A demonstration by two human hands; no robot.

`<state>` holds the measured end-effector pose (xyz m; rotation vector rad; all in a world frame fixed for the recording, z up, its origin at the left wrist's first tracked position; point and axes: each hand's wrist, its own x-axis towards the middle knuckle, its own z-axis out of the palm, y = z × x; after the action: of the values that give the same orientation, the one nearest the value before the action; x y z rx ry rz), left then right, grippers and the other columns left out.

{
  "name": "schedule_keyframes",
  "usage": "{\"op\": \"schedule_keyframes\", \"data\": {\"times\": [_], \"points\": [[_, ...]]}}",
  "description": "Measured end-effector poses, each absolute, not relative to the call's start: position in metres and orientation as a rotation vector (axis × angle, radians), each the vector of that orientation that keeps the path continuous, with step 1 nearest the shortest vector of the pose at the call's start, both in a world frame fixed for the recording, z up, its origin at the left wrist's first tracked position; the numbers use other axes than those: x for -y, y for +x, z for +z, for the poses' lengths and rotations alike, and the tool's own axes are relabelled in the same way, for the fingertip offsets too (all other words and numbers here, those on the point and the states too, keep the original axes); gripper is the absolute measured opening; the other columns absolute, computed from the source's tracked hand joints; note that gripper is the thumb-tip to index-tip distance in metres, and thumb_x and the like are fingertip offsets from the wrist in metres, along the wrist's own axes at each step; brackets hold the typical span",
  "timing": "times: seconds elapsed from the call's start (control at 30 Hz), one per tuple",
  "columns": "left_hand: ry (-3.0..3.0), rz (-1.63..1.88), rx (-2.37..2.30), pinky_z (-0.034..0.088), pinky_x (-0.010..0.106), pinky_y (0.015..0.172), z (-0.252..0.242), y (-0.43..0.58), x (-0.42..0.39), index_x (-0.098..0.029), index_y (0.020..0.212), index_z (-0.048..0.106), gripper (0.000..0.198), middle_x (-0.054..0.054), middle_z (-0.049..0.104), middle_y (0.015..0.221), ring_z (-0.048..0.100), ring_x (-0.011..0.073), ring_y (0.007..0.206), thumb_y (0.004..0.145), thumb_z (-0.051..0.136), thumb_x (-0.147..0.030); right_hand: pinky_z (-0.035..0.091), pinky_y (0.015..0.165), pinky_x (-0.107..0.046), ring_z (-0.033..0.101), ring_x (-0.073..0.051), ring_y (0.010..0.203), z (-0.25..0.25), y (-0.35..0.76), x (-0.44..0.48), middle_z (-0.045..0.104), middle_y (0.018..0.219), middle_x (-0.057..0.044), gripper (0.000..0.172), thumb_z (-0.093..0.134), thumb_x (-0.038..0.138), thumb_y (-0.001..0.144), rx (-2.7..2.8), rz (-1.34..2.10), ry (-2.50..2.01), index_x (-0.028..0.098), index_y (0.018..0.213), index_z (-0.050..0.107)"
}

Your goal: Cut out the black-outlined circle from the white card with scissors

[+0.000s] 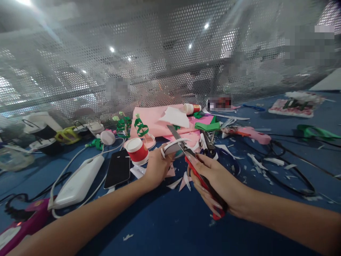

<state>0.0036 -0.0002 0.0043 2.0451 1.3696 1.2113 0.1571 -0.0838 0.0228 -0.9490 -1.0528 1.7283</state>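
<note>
My left hand (157,165) is closed on a white curved paper piece (176,145), possibly part of a paper cup; the palm hides some of it. Red-handled scissors (196,173) are gripped in my right hand (221,181), fingers wrapped around the handles. Their blades lie apart, at the edge of the white piece. Just left of my left hand stands a red paper cup (137,151) with a white rim. White and pink paper scraps (183,181) lie on the blue table (170,227) below the blades.
Behind my hands lie pink paper (149,119), stacked paper cups (191,108) and folded green paper (207,126). At left are a phone (117,170), a white power bank (80,181) and cables. A pink glue gun (255,135) and a black cable (298,181) lie right.
</note>
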Motion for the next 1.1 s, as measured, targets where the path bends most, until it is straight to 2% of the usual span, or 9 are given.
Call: {"op": "schedule_keyframes", "data": {"times": [0.13,0.37,0.47,0.57,0.7,0.8,0.93,1.03,1.1], "points": [[1.83,1.252,-1.371,0.045,0.023,0.053,0.004,0.005,-0.003,-0.014,0.086,0.063,0.018,0.004,0.066,0.072,0.059,0.0152,0.061,0.073,0.055,-0.021,0.034,0.021,-0.015,0.031,-0.005,0.02,0.02,0.156,0.087,0.039,0.039,0.013,0.017,0.041,0.037,0.088,1.053,1.72,-1.018,0.023,0.079,0.038],[2.155,1.116,-1.441,0.037,0.021,0.046,0.006,0.006,0.01,-0.015,0.085,0.065,0.017,0.0,0.06,0.054,0.049,0.0115,0.047,0.075,0.054,-0.023,0.033,0.02,-0.015,0.033,-0.006,0.02,0.019,0.155,0.087,0.04,0.038,0.013,0.018,0.044,0.041,0.086,1.081,1.694,-0.983,0.023,0.085,0.042],[2.122,1.187,-1.41,0.043,0.023,0.053,0.006,0.005,0.007,-0.015,0.085,0.065,0.015,0.002,0.066,0.065,0.057,0.0142,0.059,0.074,0.056,-0.023,0.033,0.021,-0.016,0.031,-0.005,0.02,0.022,0.157,0.083,0.041,0.038,0.012,0.017,0.043,0.037,0.088,1.036,1.695,-0.961,0.022,0.079,0.041],[1.942,1.255,-1.297,0.05,0.025,0.06,0.004,0.004,0.0,-0.016,0.089,0.063,0.019,0.004,0.069,0.08,0.063,0.0171,0.072,0.072,0.06,-0.024,0.029,0.021,-0.014,0.027,-0.004,0.02,0.025,0.162,0.076,0.04,0.036,0.011,0.024,0.041,0.034,0.09,0.977,1.667,-0.924,0.021,0.069,0.039],[1.569,1.182,-1.132,0.055,0.027,0.06,0.001,0.004,-0.005,-0.015,0.1,0.057,0.036,0.006,0.07,0.086,0.066,0.017,0.068,0.068,0.067,-0.028,0.026,0.022,-0.015,0.023,-0.003,0.02,0.025,0.169,0.066,0.034,0.032,0.01,0.032,0.04,0.037,0.09,0.969,1.677,-0.873,0.021,0.063,0.039],[1.428,1.165,-1.123,0.055,0.026,0.055,0.003,0.006,-0.007,-0.015,0.1,0.055,0.043,0.007,0.07,0.085,0.066,0.016,0.062,0.062,0.072,-0.027,0.029,0.022,-0.017,0.03,-0.005,0.02,0.022,0.174,0.058,0.041,0.037,0.009,0.028,0.046,0.041,0.087,1.044,1.607,-0.814,0.021,0.068,0.043],[1.415,1.243,-1.08,0.055,0.025,0.051,0.005,0.006,-0.008,-0.015,0.101,0.05,0.05,0.008,0.068,0.09,0.066,0.0169,0.065,0.058,0.075,-0.024,0.035,0.025,-0.02,0.037,-0.006,0.025,0.02,0.186,0.044,0.047,0.048,0.009,0.025,0.052,0.046,0.082,1.147,1.346,-0.805,0.023,0.078,0.043],[1.442,1.255,-1.014,0.054,0.023,0.048,0.003,0.003,-0.009,-0.016,0.107,0.046,0.054,0.009,0.066,0.097,0.065,0.0165,0.068,0.06,0.073,-0.023,0.042,0.034,-0.024,0.046,-0.009,0.034,0.02,0.199,0.03,0.052,0.06,0.007,0.02,0.051,0.042,0.084,1.345,1.083,-0.83,0.024,0.091,0.044],[1.463,1.275,-0.939,0.055,0.022,0.053,0.002,0.001,-0.01,-0.018,0.111,0.046,0.056,0.008,0.063,0.105,0.065,0.0162,0.074,0.061,0.071,-0.021,0.046,0.044,-0.027,0.052,-0.011,0.046,0.02,0.206,0.022,0.055,0.073,0.003,0.019,0.052,0.04,0.083,1.476,0.899,-0.914,0.024,0.09,0.045]]}}
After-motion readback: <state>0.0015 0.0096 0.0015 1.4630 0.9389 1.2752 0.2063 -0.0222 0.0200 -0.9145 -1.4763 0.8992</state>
